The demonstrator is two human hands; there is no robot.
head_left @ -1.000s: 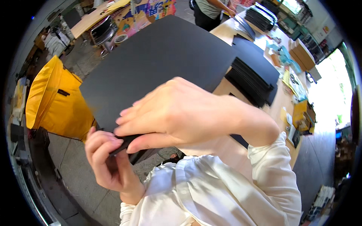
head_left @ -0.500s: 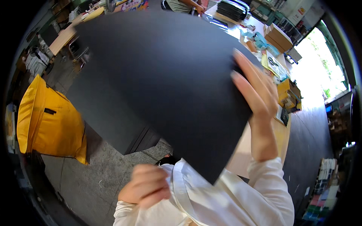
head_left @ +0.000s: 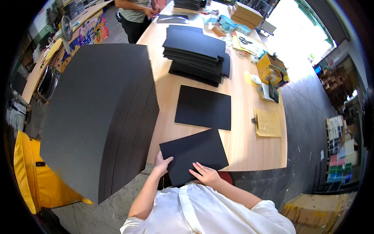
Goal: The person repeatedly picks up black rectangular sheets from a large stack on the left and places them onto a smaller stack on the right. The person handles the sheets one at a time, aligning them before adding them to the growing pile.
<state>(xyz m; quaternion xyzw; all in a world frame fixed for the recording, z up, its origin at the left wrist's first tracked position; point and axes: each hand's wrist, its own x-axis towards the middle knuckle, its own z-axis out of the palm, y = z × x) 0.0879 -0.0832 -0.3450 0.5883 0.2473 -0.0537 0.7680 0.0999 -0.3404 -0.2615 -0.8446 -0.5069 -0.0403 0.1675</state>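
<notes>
A black board (head_left: pixel 196 153) lies tilted over the near edge of the wooden table, close against my shirt. My left hand (head_left: pixel 161 165) grips its left edge, with the thumb on top and the other fingers hidden beneath. On the board's near right part my right hand (head_left: pixel 207 175) lies with its fingers stretched out and apart. Just beyond, a second black board (head_left: pixel 203 107) rests flat on the table, one corner close to the first. Farther off is an uneven pile of black boards (head_left: pixel 196 48).
A tall stack of large black sheets (head_left: pixel 93 101) stands left of the table (head_left: pixel 249 154). To the right lie a clipboard (head_left: pixel 268 123), a calculator (head_left: pixel 274 93) and a yellow box (head_left: pixel 270 70). A yellow bag (head_left: pixel 29 171) is at far left. Another person (head_left: pixel 134 15) stands at the far end.
The black board that filled the view has come down to the near table edge. My right hand has moved from its raised side onto its surface; my left hand has taken its left edge.
</notes>
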